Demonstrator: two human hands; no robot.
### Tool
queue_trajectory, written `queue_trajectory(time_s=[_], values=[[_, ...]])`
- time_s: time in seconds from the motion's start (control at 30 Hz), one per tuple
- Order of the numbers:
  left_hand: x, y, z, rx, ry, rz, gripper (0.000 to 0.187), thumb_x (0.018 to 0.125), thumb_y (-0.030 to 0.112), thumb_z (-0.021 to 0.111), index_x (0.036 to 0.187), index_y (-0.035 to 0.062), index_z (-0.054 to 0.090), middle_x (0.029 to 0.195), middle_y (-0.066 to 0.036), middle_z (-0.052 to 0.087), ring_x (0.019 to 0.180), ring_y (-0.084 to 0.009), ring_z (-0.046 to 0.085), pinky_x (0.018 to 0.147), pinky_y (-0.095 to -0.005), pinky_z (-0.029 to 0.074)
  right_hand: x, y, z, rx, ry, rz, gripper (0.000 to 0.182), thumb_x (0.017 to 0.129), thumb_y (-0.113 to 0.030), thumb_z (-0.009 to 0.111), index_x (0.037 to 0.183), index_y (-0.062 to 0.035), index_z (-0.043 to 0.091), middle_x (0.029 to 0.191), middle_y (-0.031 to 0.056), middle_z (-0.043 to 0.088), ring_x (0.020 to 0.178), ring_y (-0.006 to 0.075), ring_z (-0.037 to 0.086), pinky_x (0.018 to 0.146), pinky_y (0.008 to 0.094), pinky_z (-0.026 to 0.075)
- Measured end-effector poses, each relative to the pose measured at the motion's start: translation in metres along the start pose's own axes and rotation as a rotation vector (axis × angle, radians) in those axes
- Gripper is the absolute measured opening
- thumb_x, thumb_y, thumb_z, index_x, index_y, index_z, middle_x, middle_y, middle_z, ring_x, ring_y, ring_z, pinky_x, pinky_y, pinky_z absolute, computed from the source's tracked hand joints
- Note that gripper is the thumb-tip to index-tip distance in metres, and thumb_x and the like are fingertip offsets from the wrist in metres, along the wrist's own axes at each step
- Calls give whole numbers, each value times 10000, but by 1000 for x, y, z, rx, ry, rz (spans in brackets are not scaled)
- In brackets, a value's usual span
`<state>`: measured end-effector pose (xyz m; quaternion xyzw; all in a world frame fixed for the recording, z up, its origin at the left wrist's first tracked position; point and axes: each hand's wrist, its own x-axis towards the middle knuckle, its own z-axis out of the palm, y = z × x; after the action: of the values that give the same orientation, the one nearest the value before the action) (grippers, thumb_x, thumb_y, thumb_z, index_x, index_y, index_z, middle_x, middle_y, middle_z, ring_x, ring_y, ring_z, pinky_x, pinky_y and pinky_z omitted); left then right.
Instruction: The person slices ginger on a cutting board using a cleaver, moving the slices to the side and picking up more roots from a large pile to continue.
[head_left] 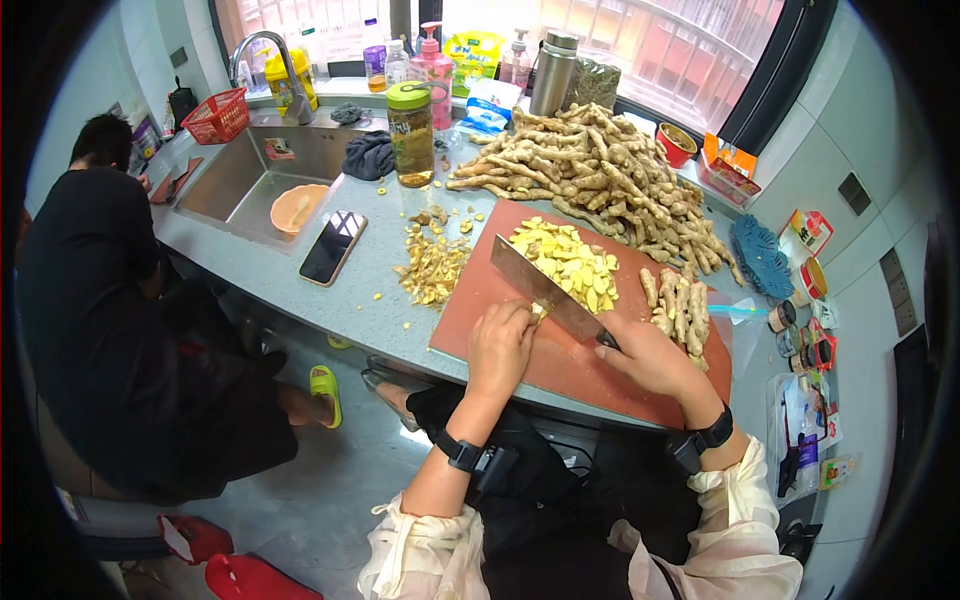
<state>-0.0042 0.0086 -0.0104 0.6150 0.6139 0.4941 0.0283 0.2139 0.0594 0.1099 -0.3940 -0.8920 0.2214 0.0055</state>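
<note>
My right hand (645, 352) is closed round the handle of a cleaver (545, 288), whose blade stands over the reddish-brown cutting board (470, 318). Close by the blade, my left hand (502, 345) has its fingers curled on a piece of ginger (540, 311), mostly hidden by them. Yellow ginger slices (575, 262) lie heaped on the board behind the blade. Several whole ginger roots (684, 308) rest at the board's right side. Left of the board are ginger peelings and scraps (432, 262) on the counter.
A large pile of ginger (610, 175) covers the back of the counter. A phone (333, 247), a green-lidded bottle (410, 135) and a sink (245, 185) with an orange bowl (298, 208) are to the left. Jars (785, 317) line the right edge. Another person (100, 300) sits at left.
</note>
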Motion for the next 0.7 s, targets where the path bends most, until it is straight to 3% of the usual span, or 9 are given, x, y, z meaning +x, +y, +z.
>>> queue_trajectory(time_s=[0.1, 0.17, 0.27, 0.7], values=[[0, 1, 0, -12, 10, 3, 100, 805, 48, 762, 902, 44, 737, 1017, -69, 730, 915, -300, 654, 806, -418, 532, 2, -4, -6, -14, -40, 15, 457, 971, -206, 654, 1359, -23, 497, 1053, 298, 659, 994, 484, 647, 843, 540, 505], [0, 0, -1, -17, 27, 17, 103, 800, 40, 764, 899, 44, 737, 1017, -68, 730, 904, -296, 652, 799, -412, 535, 4, -8, -10, 17, -34, -16, 346, 981, -241, 626, 1192, 5, 506, 958, 302, 668, 929, 499, 645, 810, 571, 492], [0, 1, 0, -2, 32, 21, 88, 797, 63, 770, 840, 51, 694, 991, -45, 706, 945, -270, 650, 805, -415, 536, 12, -5, -7, -11, -48, -19, 319, 984, -238, 618, 1143, 7, 491, 933, 299, 667, 912, 497, 649, 798, 576, 492], [0, 1, -1, -14, 40, 4, 102, 804, 39, 766, 898, 43, 727, 1025, -74, 727, 950, -297, 660, 825, -407, 538, 7, -17, -4, -106, -22, -39, 280, 982, -221, 609, 1074, 4, 470, 853, 272, 675, 837, 492, 660, 751, 585, 504]])
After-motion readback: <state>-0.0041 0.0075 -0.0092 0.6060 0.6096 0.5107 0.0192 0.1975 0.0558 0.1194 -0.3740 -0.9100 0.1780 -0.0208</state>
